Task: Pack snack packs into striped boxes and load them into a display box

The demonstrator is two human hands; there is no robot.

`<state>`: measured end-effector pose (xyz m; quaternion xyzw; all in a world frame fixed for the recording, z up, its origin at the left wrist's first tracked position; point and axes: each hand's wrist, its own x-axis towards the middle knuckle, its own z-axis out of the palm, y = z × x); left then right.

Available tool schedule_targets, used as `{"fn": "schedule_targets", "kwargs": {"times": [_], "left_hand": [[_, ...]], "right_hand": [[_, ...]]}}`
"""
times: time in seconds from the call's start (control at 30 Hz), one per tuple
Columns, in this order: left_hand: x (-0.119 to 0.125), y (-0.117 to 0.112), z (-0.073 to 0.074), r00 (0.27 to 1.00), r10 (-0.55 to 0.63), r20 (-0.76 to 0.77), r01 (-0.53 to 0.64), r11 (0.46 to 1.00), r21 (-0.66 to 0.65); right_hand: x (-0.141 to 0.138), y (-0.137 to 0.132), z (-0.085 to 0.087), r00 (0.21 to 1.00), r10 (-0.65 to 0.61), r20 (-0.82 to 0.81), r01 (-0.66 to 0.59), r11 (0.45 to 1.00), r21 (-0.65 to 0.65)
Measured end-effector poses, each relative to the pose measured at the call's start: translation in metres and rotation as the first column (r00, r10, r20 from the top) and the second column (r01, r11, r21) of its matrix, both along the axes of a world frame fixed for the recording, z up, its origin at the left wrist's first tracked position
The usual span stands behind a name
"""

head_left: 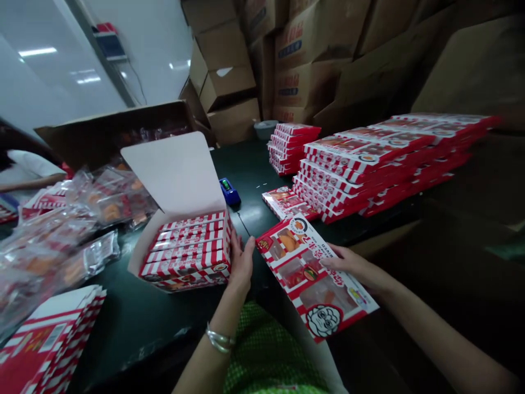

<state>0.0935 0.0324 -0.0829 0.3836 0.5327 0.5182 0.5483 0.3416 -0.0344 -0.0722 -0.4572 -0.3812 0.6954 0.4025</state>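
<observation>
My right hand [356, 268] is closed around the right edge of a flat red-and-white striped candy box [289, 273]. That box is tilted, its windowed front facing up, showing food-shaped pieces and a printed cartoon face. My left hand [243, 260] lies against the right side of an open display carton [188, 276], fingers stretched along its wall and thumb apart, close to the candy box's left corner. Several striped candy boxes [186, 241] stand on edge in a row inside the carton. Its white lid [176, 172] is raised at the back.
Stacks of candy boxes [340, 175] stand at the right of the dark green table [246, 164]. A blue tape dispenser [229, 191] sits behind the carton. Clear packets [110, 202] pile up left, near folded striped cartons [49, 339]. Brown boxes [311, 49] rise behind; another person's arm [36, 180] shows far left.
</observation>
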Motion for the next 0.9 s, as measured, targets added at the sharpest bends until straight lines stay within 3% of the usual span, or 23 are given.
{"fn": "schedule_targets", "kwargs": {"times": [0.13,0.3,0.47,0.53,0.63,0.73,0.9], "left_hand": [[-0.023,0.017,0.006,0.998,0.065,-0.027,-0.065,0.998,0.002],[-0.055,0.034,0.007,0.986,0.164,-0.039,-0.165,0.986,-0.008],[-0.062,0.025,0.004,0.98,-0.162,0.116,0.174,0.979,-0.102],[-0.063,0.022,0.001,0.973,-0.175,0.151,0.19,0.978,-0.092],[-0.064,0.021,-0.003,0.981,-0.093,0.169,0.11,0.989,-0.095],[-0.064,0.022,-0.007,0.994,-0.072,0.077,0.076,0.996,-0.054],[-0.063,0.021,-0.004,0.958,-0.011,-0.287,0.061,0.985,0.164]], "right_hand": [[-0.015,0.026,0.007,0.998,0.021,0.065,-0.022,1.0,0.018],[-0.035,0.065,0.017,0.984,0.137,0.115,-0.137,0.991,-0.014],[-0.052,0.105,0.029,0.929,0.318,0.189,-0.314,0.948,-0.054],[-0.056,0.115,0.034,0.901,0.35,0.257,-0.361,0.933,-0.006],[-0.059,0.123,0.04,0.874,0.294,0.388,-0.369,0.92,0.135],[-0.059,0.126,0.043,0.868,0.19,0.459,-0.332,0.909,0.251],[-0.058,0.124,0.05,0.872,0.105,0.479,-0.31,0.875,0.372]]}}
